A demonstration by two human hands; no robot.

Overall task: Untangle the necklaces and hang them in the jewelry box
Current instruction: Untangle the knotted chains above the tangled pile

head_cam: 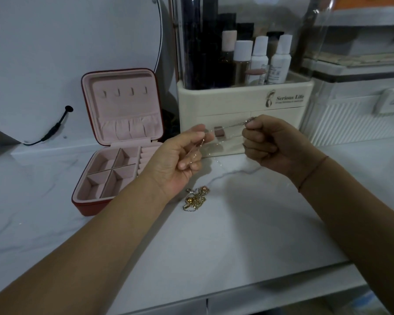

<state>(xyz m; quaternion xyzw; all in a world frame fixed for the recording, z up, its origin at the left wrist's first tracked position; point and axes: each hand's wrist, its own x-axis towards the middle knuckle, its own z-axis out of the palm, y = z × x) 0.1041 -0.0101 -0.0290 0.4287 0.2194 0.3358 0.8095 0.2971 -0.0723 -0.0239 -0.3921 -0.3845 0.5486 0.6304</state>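
Note:
A thin silver necklace is stretched in the air between both hands. My left hand pinches one end between thumb and fingers. My right hand is curled round the other end, with a bit of chain showing above the thumb. Below them a tangled heap of gold and silver necklaces lies on the marble counter. The red jewelry box stands open at the left, its pink lid upright with a row of small hooks that carry nothing.
A cream cosmetic organiser with bottles stands right behind my hands. A round mirror with a black cable leans at the back left. A clear storage box is at the right. The counter's front edge runs below my arms.

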